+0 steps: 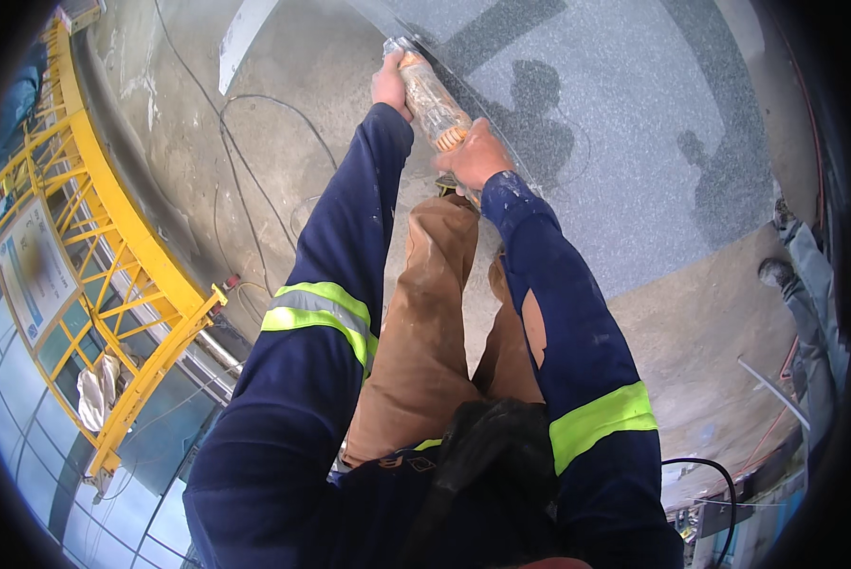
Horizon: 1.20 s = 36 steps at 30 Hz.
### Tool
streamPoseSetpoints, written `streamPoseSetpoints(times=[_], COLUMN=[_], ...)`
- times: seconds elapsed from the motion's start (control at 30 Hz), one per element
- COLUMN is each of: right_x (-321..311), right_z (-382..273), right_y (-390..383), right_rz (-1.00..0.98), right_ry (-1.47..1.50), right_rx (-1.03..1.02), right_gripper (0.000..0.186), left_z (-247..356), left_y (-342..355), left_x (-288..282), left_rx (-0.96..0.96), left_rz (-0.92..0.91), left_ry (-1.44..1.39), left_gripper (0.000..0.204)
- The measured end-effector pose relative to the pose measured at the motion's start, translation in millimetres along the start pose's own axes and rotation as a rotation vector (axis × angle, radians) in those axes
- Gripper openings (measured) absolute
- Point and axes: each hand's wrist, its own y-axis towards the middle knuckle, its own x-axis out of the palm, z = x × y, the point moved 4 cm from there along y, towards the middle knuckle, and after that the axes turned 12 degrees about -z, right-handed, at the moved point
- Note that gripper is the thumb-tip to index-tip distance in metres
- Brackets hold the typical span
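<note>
My left hand (pixel 391 87) is closed around the far end of an orange, dusty power tool (pixel 432 99), shaped like an angle grinder and wrapped in clear plastic. My right hand (pixel 476 155) grips its near end, beside the slotted orange housing. The working end is too unclear to make out. The tool lies slantwise along the left edge of a large speckled grey stone slab (pixel 634 204). My shadow falls on the slab. Below the tool, one of my shoes (pixel 451 184) shows past my brown trousers.
Dark cables (pixel 228 142) loop over the dusty concrete floor (pixel 321 71) at the left. A yellow steel lattice frame (pixel 127 204) stands farther left, before glass panels (pixel 18 417). At the right edge lies crumpled grey material (pixel 812 303), near a pale rod (pixel 774 391).
</note>
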Motion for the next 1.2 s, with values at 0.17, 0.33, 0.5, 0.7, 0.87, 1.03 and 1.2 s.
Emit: streamPoseSetpoints(times=[0.17,0.33,0.5,0.7,0.87,1.03,1.2], right_x=[-5.8,0.1,4.2,5.3,6.5,7.6,8.8], right_z=[-6.5,8.4,21.6,33.2,35.9,41.0,44.4], right_y=[14.4,5.9,-9.3,-22.0,-21.6,-22.5,-23.6], right_rz=[0.003,0.100,0.126,0.127,0.136,0.113,0.134], right_ry=[0.051,0.004,-0.009,0.026,-0.017,0.018,0.017], right_rx=[-0.002,-0.100,-0.096,-0.093,-0.095,-0.080,-0.082], right_gripper=[0.087,0.077,0.071,0.071,0.073,0.074,0.073], left_z=[6.3,-0.1,-11.6,-24.9,-27.9,-27.8,-32.5], left_y=[17.5,-5.0,-22.0,-32.7,-34.6,-35.8,-41.2], left_x=[0.0,11.5,17.9,20.0,21.0,20.6,22.3], left_rx=[0.032,0.039,0.039,0.035,0.043,0.088,0.059], left_rz=[-0.025,0.009,0.094,0.102,0.080,0.030,0.126], left_ry=[-0.013,0.014,0.017,0.004,-0.018,-0.112,0.003], left_gripper=[0.043,0.041,0.041,0.041,0.042,0.060,0.043])
